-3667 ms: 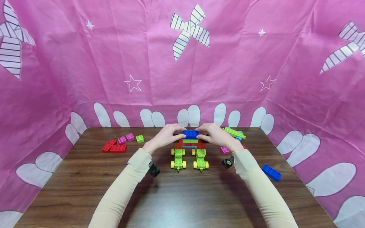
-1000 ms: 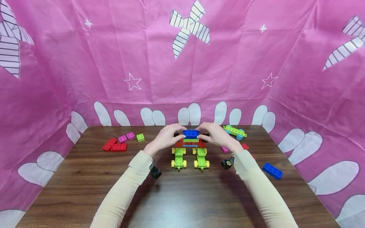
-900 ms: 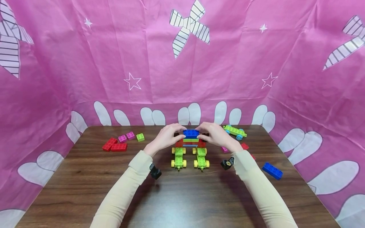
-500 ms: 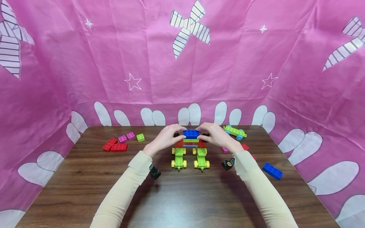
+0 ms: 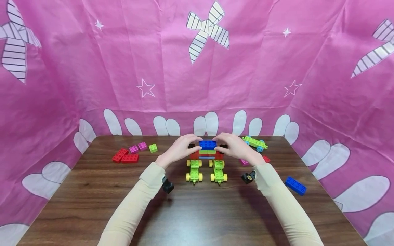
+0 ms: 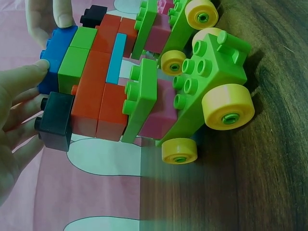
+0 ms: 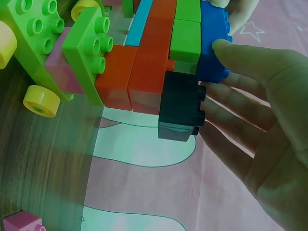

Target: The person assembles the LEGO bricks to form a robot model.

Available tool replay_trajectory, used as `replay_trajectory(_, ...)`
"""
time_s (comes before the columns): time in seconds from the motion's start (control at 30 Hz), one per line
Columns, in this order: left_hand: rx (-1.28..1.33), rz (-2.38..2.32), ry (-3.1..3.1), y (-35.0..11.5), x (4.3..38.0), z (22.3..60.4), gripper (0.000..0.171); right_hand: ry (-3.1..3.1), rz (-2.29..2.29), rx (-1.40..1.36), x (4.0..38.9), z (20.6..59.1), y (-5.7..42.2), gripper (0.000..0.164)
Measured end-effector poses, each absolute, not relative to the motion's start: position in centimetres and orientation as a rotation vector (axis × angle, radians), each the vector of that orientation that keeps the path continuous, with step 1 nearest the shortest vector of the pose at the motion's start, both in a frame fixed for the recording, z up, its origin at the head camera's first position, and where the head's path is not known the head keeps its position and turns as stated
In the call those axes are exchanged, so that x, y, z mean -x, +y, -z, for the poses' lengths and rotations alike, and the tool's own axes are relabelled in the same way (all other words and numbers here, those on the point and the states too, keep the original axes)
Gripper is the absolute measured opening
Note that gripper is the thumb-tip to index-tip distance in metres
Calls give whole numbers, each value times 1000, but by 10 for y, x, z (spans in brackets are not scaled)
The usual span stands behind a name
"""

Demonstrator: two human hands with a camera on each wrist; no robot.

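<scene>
Your left hand [image 5: 181, 147] and right hand [image 5: 234, 145] each pinch an end of the blue brick [image 5: 208, 145], thumb on the face towards you, fingers bent behind it. Holding both ends presumably keeps it level and spreads the pressure evenly.

The blue brick lies atop the build, midway along the table [image 5: 197, 218] and towards its far edge. It spans two green bricks [image 6: 74, 60], with no gap visible between; that placing appears to tie the pair together.

Below, red bricks [image 6: 91, 86] run crosswise over two stacks, bridging the left wheeled base [image 5: 194, 171] and the right wheeled base [image 5: 219, 171]. You have these parallel, ends pointing to the near edge, which likely gives the build a wide footing. A left black brick [image 6: 57, 120] and right black brick [image 7: 179, 103] flank the middle; your fingers pass behind them, and contact there cannot be confirmed.

Spare parts are kept outward, seemingly to leave your forearms room: a pair of loose red bricks [image 5: 130, 158] towards the far left corner, a spare wheeled base [image 5: 254, 142] near the far right corner, and a loose blue brick [image 5: 296, 186] beside the right edge.
</scene>
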State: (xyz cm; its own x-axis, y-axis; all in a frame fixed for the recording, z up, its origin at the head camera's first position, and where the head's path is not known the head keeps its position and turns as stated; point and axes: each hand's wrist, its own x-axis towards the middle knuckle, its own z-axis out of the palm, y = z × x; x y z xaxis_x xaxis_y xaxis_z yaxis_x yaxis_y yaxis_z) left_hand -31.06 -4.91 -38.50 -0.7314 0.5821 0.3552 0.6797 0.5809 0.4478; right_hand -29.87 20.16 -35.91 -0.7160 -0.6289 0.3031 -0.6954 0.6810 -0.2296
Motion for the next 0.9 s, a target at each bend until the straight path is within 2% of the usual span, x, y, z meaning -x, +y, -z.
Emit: replay_trajectory(0.9,1088,820,-2657,-52,311,383,35,-2706,-442,-936,279,357,230,39)
